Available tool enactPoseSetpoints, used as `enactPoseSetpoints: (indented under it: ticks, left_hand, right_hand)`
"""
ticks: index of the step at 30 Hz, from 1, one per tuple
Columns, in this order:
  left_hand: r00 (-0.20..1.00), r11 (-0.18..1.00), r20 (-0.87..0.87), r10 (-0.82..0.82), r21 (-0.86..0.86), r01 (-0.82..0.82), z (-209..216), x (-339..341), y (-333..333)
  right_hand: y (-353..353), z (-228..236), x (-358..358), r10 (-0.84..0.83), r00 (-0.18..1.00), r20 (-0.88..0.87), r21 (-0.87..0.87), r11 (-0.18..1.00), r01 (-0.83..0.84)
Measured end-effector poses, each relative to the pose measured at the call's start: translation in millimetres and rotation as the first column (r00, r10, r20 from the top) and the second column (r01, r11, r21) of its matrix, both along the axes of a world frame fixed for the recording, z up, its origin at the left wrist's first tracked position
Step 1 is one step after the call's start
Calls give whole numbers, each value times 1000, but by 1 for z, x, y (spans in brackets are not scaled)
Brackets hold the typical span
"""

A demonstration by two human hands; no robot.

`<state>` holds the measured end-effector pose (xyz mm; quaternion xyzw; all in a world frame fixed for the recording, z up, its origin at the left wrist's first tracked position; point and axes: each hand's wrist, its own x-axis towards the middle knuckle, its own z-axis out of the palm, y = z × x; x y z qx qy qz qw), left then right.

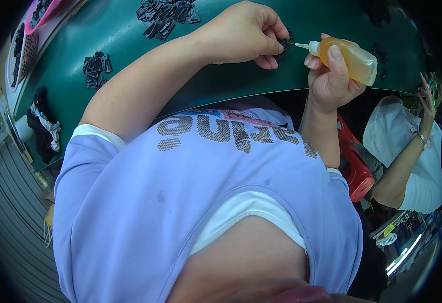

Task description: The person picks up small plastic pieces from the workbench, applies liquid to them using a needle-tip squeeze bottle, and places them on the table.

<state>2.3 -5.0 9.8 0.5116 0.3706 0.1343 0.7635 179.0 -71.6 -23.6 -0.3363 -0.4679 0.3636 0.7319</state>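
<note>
Small black part (pixel 283 46) pinched in our left grip (pixel 246 36), nozzle (pixel 313 47) just to its right.
Partly hidden by our fingers, it is above the green surface (pixel 69 76); our right grip (pixel 333 80) wraps the translucent amber bottle (pixel 358 61), whose long axis slants from nozzle to near right.

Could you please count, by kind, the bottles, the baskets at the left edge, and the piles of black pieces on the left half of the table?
Bottle: 1
Baskets: 2
Piles: 2
Total: 5
</note>
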Motion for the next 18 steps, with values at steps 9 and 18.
enactPoseSetpoints:
  ticks: [9, 18]
  left_hand:
    - [1000, 1000, 5, -8, 24, 8, 0, -2, -1]
    - [997, 999, -69, 25, 22, -24, 3, 1, -1]
  right_hand:
    - [-1, -1, -2, -43, 999, -1, -24, 999, 43]
    - [-6, 0, 3, 21, 988, -151, -98, 994, -36]
